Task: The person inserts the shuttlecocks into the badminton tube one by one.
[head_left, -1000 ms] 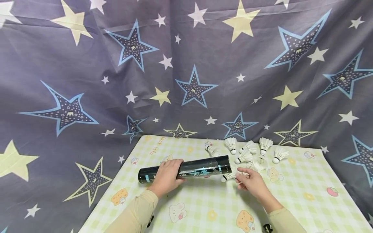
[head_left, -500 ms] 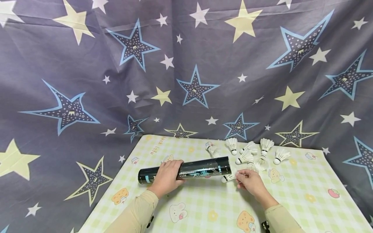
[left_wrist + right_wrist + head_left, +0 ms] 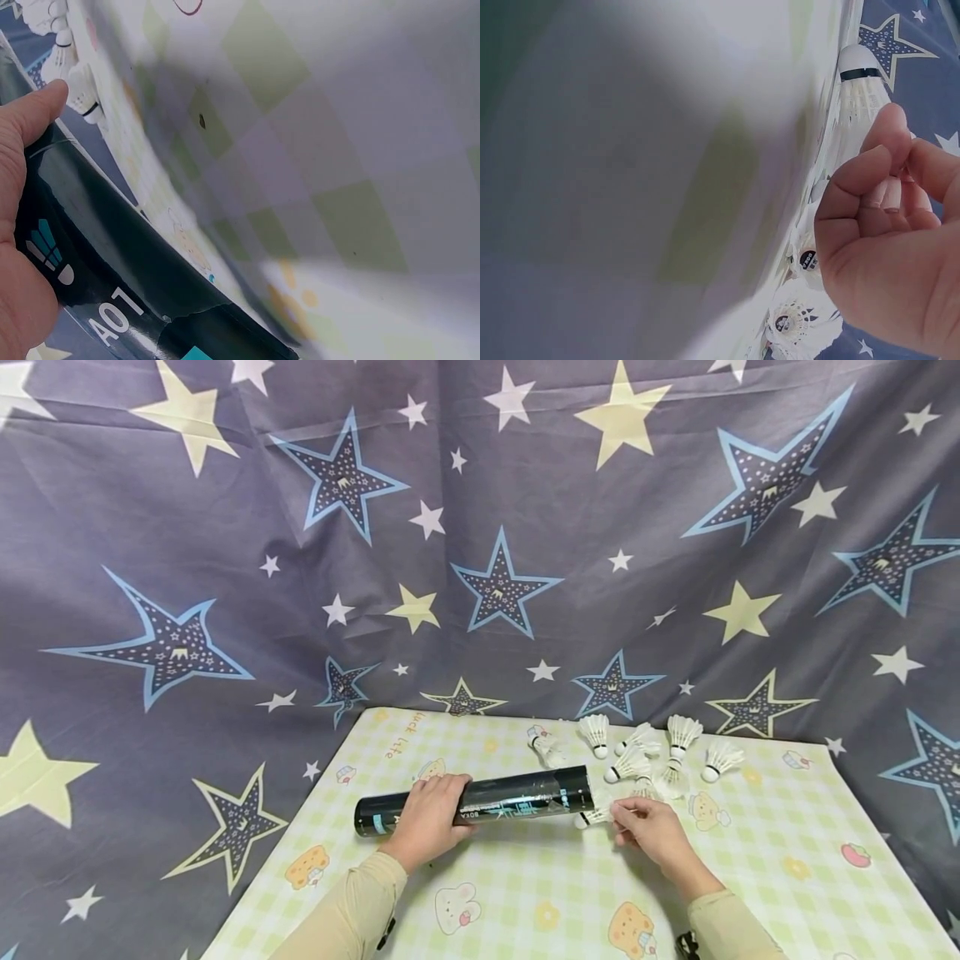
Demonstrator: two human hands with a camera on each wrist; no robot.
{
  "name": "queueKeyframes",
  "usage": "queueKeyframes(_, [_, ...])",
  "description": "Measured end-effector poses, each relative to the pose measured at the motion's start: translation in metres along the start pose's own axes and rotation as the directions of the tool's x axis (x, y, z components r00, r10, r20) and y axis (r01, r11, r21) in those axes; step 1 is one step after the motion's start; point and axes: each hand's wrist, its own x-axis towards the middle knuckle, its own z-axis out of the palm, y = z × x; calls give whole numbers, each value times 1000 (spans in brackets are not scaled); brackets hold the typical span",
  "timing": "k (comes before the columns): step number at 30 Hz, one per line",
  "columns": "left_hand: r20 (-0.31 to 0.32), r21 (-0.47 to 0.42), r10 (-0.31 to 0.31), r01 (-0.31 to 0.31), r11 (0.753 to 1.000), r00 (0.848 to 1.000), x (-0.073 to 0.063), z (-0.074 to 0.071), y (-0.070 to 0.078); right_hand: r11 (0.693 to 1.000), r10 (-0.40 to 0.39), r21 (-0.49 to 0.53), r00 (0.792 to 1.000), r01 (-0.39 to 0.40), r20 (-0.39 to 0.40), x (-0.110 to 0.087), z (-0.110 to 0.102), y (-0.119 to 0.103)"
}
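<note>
My left hand [image 3: 431, 818] grips a black shuttlecock tube [image 3: 517, 795] near its left half, with fingers over the top; the tube lies sideways, its right end angled toward the back. In the left wrist view the thumb rests along the glossy tube [image 3: 112, 232], marked A01. My right hand [image 3: 654, 832] pinches the feather skirt of a white shuttlecock [image 3: 595, 817] between thumb and forefinger. Its cork end points left, just below the tube's right end. The right wrist view shows that shuttlecock's cork [image 3: 859, 58] and black band beyond the fingertips.
Several loose shuttlecocks [image 3: 630, 763] lie in a group behind my right hand, with one [image 3: 722, 760] to the right and another [image 3: 546, 747] behind the tube. A checked cloth covers the table [image 3: 757, 893]. A star-patterned curtain [image 3: 525, 485] hangs at the back.
My right hand has closed its fingertips on the shuttlecock's feathers, and the shuttlecock has shifted slightly right. The tube's right end has dipped a little in my left hand.
</note>
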Motion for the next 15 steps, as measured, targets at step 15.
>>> queueKeyframes(15, [-14,4,9,-9,1000,1000,0,0,2,1000,1,21,1000,-1,-4,1,-2,3])
